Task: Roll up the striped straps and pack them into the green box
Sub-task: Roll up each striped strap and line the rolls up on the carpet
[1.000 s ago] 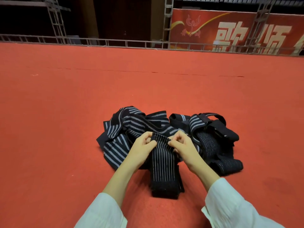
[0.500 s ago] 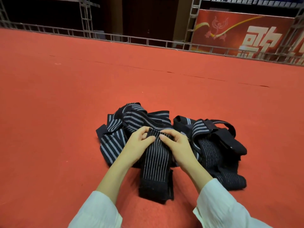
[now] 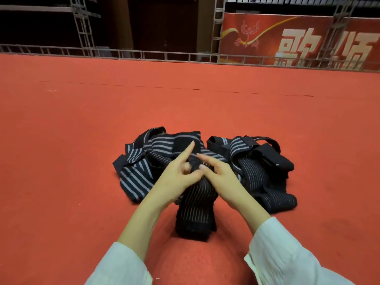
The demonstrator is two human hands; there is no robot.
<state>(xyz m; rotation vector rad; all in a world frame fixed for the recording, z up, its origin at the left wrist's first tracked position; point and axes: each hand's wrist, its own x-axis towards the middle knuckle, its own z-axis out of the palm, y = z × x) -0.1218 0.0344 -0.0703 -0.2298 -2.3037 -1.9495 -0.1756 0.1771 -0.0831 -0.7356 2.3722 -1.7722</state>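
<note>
Black striped strap [image 3: 195, 204] lies on red carpet [image 3: 61, 161], its far end against the pile [image 3: 263, 171]. Left hand [image 3: 174, 179] and right hand [image 3: 224, 177] pinch that end, index fingers straight, other fingers curled.

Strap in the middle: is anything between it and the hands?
No, nothing. The left hand and right hand both pinch the strap at its far end. The green box is out of view, so the way there can't be judged.
</note>
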